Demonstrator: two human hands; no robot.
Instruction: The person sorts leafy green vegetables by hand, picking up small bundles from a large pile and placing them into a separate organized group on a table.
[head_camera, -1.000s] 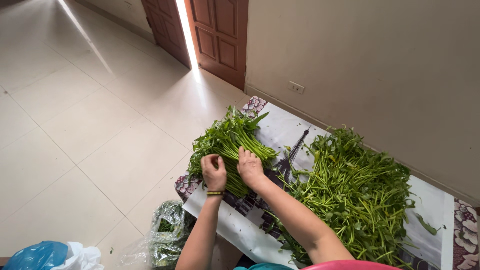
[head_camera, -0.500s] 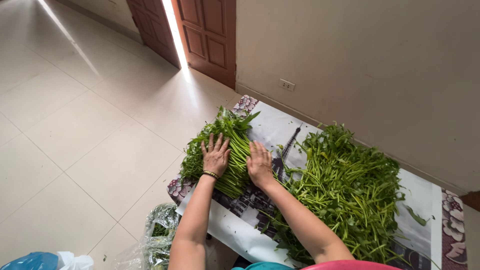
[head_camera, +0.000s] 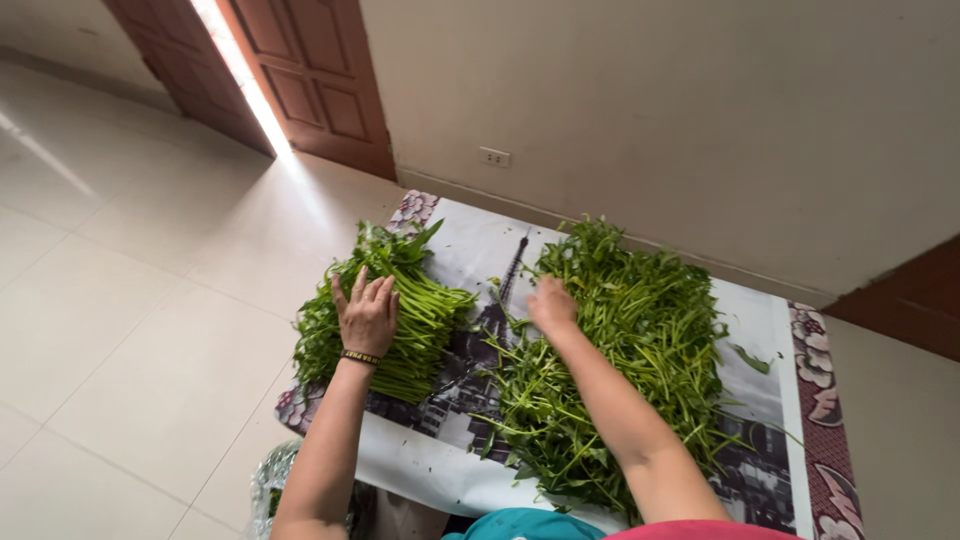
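My left hand (head_camera: 367, 314) lies flat with fingers spread on a neat bundle of green leafy stalks (head_camera: 400, 325) at the left of a printed mat (head_camera: 470, 250). It wears a dark bracelet at the wrist. My right hand (head_camera: 551, 304) reaches into the near-left edge of a large loose heap of the same greens (head_camera: 630, 340); its fingers curl into the stalks, and I cannot tell whether they grip any.
The mat lies on a pale tiled floor (head_camera: 130, 300) beside a beige wall with a socket (head_camera: 494, 157). A brown wooden door (head_camera: 320, 80) stands at the back left. A clear plastic bag of greens (head_camera: 275, 485) sits near my left elbow. A flowered border (head_camera: 815, 370) edges the mat's right side.
My right hand has left the tidy bundle and moved right into the loose heap. My left hand stays pressed on the bundle. The view has shifted left.
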